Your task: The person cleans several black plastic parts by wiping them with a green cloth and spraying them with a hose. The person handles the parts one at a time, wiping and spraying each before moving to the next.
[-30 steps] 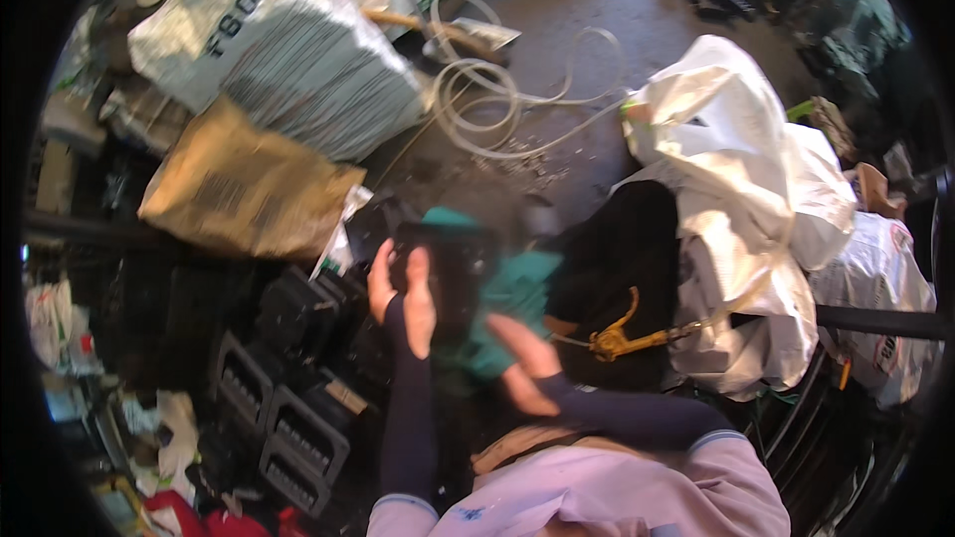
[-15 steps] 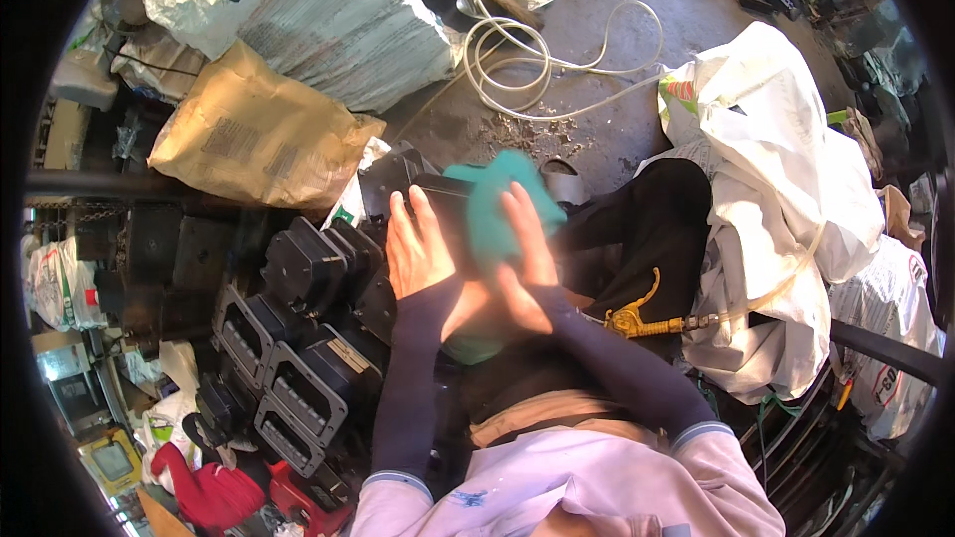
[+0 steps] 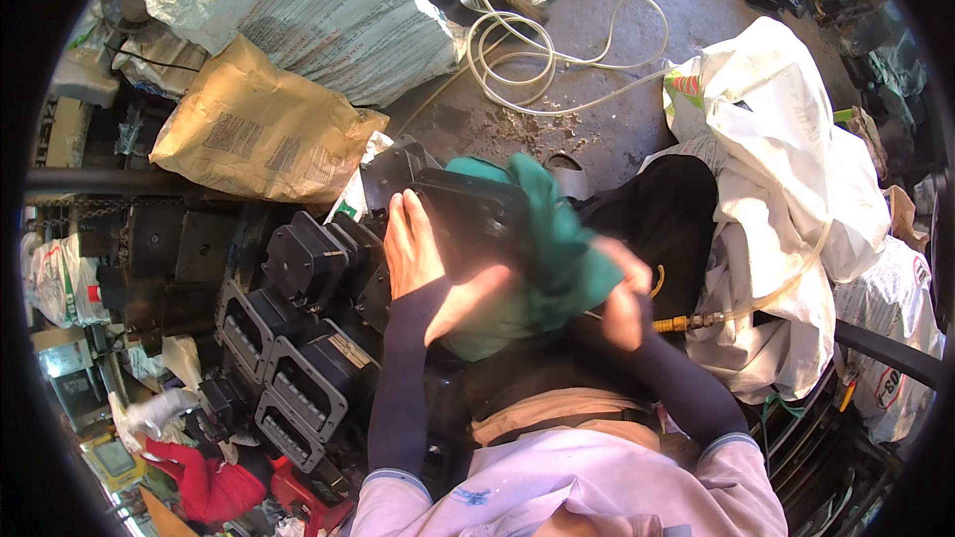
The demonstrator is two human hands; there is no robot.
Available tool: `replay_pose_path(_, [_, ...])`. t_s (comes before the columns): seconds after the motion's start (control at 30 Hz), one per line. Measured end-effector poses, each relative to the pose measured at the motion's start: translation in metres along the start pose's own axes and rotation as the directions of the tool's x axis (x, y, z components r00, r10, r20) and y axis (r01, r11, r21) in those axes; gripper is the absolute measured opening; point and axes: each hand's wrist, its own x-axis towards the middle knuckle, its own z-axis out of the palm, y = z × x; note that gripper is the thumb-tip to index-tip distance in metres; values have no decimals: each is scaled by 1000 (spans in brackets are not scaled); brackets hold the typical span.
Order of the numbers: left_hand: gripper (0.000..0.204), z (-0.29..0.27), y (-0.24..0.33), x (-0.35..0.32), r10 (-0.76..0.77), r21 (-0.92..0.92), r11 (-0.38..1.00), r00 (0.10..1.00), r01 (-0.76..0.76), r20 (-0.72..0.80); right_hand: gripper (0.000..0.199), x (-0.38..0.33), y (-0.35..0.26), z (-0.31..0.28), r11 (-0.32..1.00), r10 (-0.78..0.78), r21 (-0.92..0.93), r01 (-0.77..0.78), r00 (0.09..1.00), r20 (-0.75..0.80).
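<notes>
A black box-like housing point(image 3: 463, 224) rests over my lap, tilted. Along its left side my left hand point(image 3: 413, 249) grips it, fingers stretched up the edge and thumb toward the near side. A green cloth point(image 3: 557, 259) lies partly over the housing's right side and trails down toward my lap. My right hand point(image 3: 625, 293), blurred by motion, is closed on the cloth's right end. Just beside that hand shows the yellow fitting point(image 3: 671, 323) of an air blow gun; most of the gun is hidden behind the hand and forearm.
Several black housings point(image 3: 313, 378) are stacked to my left. A brown paper bag point(image 3: 264, 134) and a large white sack point(image 3: 318, 25) lie ahead left. White sacks point(image 3: 766, 159) stand at the right. A pale hose point(image 3: 542, 50) coils on the floor; red cloth point(image 3: 214, 482) lies lower left.
My right hand has moved right and toward me, pulling the green cloth out with it and uncovering more of the housing. The left hand stays at the housing's left side.
</notes>
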Motion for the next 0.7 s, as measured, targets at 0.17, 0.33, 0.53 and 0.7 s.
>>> replay_pose_path(0.17, [111,28,8,-1,37,256,967,983,10,-181,58,18,-47,-3,981,-147,118,152,988,-50])
replay_pose_path(0.33, [82,34,-7,6,82,41,996,955,-73,-284,31,26,-25,22,792,-430,-197,577,757,492])
replay_pose_path(0.53, [118,14,-7,-9,71,-217,969,976,-117,-207,49,99,43,7,931,362,84,-356,930,-69])
replay_pose_path(0.7, [111,1,-18,-7,9,-444,889,973,-114,-232,25,122,77,-30,924,182,314,-218,973,139])
